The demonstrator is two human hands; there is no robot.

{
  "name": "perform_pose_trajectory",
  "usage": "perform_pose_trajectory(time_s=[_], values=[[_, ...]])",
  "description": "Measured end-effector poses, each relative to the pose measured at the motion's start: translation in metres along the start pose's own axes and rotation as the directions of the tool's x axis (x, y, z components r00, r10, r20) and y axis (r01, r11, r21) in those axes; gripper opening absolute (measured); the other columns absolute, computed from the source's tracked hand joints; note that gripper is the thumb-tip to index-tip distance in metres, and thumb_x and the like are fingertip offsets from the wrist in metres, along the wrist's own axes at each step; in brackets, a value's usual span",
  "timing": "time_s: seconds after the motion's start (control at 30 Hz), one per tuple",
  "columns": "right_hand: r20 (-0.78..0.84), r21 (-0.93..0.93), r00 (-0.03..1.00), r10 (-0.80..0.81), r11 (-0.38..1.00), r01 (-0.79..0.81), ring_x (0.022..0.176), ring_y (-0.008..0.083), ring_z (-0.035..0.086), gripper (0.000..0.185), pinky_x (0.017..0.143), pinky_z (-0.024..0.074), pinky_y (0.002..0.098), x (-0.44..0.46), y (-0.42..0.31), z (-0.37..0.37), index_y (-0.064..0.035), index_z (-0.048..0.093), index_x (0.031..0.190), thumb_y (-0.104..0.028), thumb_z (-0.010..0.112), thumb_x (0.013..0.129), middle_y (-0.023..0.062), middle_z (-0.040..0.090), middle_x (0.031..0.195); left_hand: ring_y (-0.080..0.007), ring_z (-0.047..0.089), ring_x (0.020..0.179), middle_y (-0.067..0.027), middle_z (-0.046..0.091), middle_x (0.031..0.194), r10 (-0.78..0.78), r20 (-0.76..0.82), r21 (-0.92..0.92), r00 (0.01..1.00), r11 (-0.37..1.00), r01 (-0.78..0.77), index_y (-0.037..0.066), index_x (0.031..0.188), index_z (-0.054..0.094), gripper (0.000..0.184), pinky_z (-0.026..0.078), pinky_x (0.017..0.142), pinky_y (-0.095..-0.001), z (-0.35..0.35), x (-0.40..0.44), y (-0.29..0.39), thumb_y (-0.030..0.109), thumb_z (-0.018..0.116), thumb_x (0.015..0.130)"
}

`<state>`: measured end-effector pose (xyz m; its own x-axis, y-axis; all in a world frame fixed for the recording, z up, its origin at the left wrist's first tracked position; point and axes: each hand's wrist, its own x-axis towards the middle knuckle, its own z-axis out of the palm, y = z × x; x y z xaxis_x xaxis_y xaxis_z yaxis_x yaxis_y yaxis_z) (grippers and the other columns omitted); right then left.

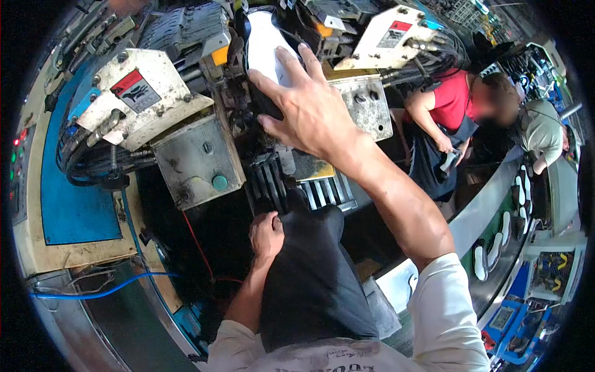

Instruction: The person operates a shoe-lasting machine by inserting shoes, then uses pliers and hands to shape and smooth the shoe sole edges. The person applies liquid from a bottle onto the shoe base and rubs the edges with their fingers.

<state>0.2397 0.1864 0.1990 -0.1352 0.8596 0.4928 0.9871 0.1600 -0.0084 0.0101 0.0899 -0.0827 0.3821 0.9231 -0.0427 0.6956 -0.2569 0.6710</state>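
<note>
Light glares off the white sole-shaped piece [263,40] under my right hand [304,108] toward twelve o'clock; my trousers [304,279] lie dim at six; fisheye edges curve into black.

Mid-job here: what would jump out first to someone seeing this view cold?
Probably the bright white sole-shaped piece at top centre among the machine parts, with the right hand spread over it. Next, the large blue panel at far left and the red-topped warning label beside it. At upper right, a person in a red shirt also stands out.
</note>
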Motion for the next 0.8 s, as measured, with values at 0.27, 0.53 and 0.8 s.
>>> perform_pose_trajectory(time_s=[0.27, 0.53, 0.8], values=[[-0.073, 0.036, 0.996, -0.045, 0.998, 0.048, 0.140, 0.0511, 0.052, 0.069, 0.125, 0.0377, 0.0576, 0.081, 0.053, 0.036, -0.0189, 0.062, 0.151, -0.041, 0.080, 0.089, 0.0276, 0.062, 0.139, -0.0429, 0.071, 0.106, -0.0220, 0.076, 0.111, 0.038, 0.000, -0.011, 0.999, 0.999, -0.038, 0.006, 0.115, 0.078, 0.023, 0.056, 0.094, -0.0508, 0.006, 0.007, 0.000, 0.015, 0.072, 0.094], [-0.014, 0.040, 0.999, -0.031, 0.999, 0.032, 0.141, 0.0473, 0.054, 0.065, 0.127, 0.0356, 0.0575, 0.088, 0.042, 0.000, -0.0185, 0.066, 0.148, -0.041, 0.081, 0.088, 0.0277, 0.064, 0.139, -0.0403, 0.071, 0.107, -0.0192, 0.077, 0.109, 0.043, 0.021, -0.010, 0.999, 0.999, -0.043, 0.004, 0.112, 0.078, 0.021, 0.056, 0.096, -0.0498, 0.001, 0.008, 0.008, 0.012, 0.072, 0.093], [-0.002, 0.042, 1.000, 0.023, 0.999, -0.023, 0.146, 0.0605, 0.042, 0.068, 0.117, 0.0465, 0.0647, 0.098, 0.045, 0.017, -0.0198, 0.063, 0.150, -0.042, 0.080, 0.088, 0.0263, 0.056, 0.153, -0.0404, 0.071, 0.107, -0.0199, 0.077, 0.110, 0.048, 0.042, 0.010, 0.998, 0.999, -0.048, 0.004, 0.112, 0.079, 0.022, 0.055, 0.097, -0.0499, 0.009, 0.010, -0.001, 0.014, 0.070, 0.094]])
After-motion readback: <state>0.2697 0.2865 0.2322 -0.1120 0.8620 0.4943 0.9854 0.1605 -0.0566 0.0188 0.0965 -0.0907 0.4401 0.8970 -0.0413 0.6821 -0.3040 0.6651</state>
